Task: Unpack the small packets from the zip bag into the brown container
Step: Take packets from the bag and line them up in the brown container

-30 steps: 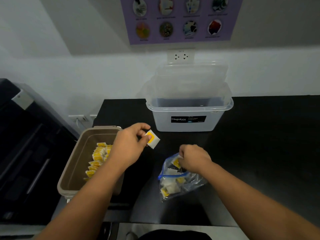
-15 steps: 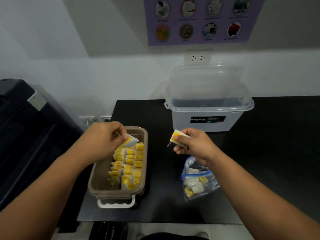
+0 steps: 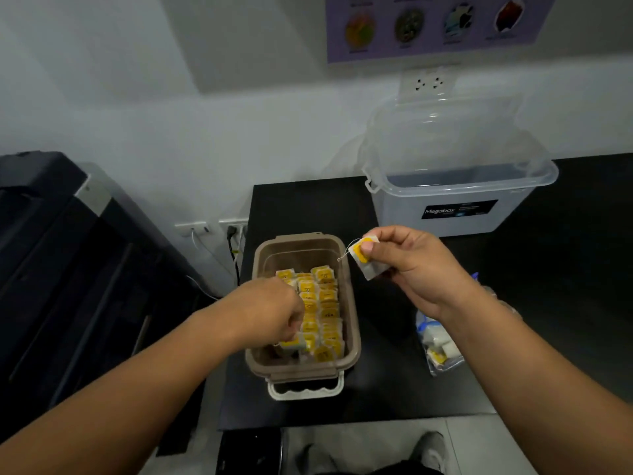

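Note:
The brown container [image 3: 352, 323] sits at the black table's front left, filled with rows of yellow-and-white packets [image 3: 323, 303]. My left hand [image 3: 270, 310] reaches down into its left side, fingers pinched on a packet [image 3: 291, 343] at the near end of the left row. My right hand [image 3: 407, 265] hovers just right of the container's far corner, gripping another yellow-and-white packet [image 3: 366, 257] with a thin string hanging off it. The clear zip bag [image 3: 440, 347] lies on the table under my right forearm, with a few packets inside.
A clear lidded storage box [image 3: 459, 197] stands at the back of the black table [image 3: 565, 303]. A dark machine [image 3: 68, 269] fills the left side. Wall sockets and cables [image 3: 233, 234] sit behind the container. The table's front edge is close to the container's white latch [image 3: 305, 392].
My left hand has lowered its packet from above the container's far end into the near left of the rows. My right hand has carried its packet left, toward the container.

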`<move>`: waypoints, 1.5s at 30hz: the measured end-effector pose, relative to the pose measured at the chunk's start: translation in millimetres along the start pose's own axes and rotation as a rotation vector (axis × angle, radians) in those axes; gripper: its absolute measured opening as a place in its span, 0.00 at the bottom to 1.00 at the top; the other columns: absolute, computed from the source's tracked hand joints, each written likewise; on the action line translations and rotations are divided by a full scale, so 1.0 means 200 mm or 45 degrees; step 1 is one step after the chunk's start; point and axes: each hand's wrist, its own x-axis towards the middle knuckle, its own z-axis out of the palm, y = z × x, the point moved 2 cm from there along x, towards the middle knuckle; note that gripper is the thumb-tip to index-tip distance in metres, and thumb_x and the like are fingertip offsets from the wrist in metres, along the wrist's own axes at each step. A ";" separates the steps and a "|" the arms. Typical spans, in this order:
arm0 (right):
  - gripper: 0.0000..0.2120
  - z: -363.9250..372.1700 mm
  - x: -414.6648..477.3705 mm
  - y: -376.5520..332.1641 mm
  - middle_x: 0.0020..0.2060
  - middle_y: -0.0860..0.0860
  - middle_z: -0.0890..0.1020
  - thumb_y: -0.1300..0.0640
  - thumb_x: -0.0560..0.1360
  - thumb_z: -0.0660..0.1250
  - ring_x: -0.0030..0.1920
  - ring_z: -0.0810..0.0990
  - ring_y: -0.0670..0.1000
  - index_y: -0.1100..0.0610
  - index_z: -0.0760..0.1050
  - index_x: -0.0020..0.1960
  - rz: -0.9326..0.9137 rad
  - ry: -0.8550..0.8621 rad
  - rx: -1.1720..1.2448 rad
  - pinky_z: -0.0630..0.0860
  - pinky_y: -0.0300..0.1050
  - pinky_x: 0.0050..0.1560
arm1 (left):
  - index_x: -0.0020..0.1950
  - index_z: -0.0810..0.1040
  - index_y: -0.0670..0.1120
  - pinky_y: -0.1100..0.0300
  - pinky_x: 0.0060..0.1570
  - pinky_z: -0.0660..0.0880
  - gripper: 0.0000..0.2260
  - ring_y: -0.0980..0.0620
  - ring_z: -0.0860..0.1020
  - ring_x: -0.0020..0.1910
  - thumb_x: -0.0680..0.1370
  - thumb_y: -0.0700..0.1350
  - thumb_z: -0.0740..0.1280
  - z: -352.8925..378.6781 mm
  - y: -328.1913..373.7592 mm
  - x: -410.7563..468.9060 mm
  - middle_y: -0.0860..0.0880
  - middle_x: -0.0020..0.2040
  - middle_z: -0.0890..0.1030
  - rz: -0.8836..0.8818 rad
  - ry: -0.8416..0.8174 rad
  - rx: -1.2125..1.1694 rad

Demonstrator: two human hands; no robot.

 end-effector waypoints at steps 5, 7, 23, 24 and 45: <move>0.10 0.01 -0.01 0.07 0.44 0.55 0.87 0.57 0.69 0.74 0.47 0.86 0.52 0.58 0.82 0.49 -0.032 0.056 -0.048 0.80 0.50 0.55 | 0.44 0.83 0.49 0.56 0.40 0.77 0.05 0.49 0.80 0.43 0.75 0.46 0.66 0.12 0.00 0.08 0.51 0.43 0.83 0.073 -0.124 0.156; 0.12 0.02 -0.01 0.08 0.46 0.56 0.87 0.57 0.68 0.74 0.49 0.85 0.53 0.59 0.82 0.50 -0.050 0.062 -0.058 0.80 0.52 0.57 | 0.45 0.81 0.48 0.52 0.41 0.79 0.06 0.45 0.80 0.44 0.77 0.44 0.65 0.18 -0.02 0.12 0.48 0.44 0.82 0.086 -0.147 0.243; 0.01 0.16 -0.03 0.08 0.39 0.52 0.84 0.63 0.77 0.72 0.37 0.82 0.45 0.59 0.80 0.48 -0.117 -0.164 -0.591 0.77 0.33 0.38 | 0.56 0.79 0.51 0.51 0.54 0.69 0.07 0.46 0.77 0.56 0.78 0.45 0.66 0.18 -0.03 0.15 0.49 0.54 0.81 0.010 0.038 0.515; 0.02 0.18 -0.02 0.08 0.40 0.54 0.85 0.62 0.77 0.72 0.37 0.82 0.47 0.58 0.80 0.48 -0.089 -0.199 -0.633 0.76 0.33 0.37 | 0.55 0.79 0.52 0.52 0.54 0.69 0.07 0.47 0.76 0.55 0.77 0.47 0.67 0.15 -0.05 0.13 0.50 0.52 0.81 0.011 0.143 0.462; 0.09 0.64 0.19 0.55 0.38 0.49 0.79 0.61 0.78 0.67 0.43 0.80 0.54 0.51 0.74 0.42 0.302 -0.727 -1.672 0.77 0.46 0.44 | 0.60 0.78 0.57 0.68 0.40 0.74 0.17 0.61 0.79 0.39 0.73 0.51 0.78 0.36 -0.34 -0.21 0.62 0.52 0.81 -0.666 0.852 -1.271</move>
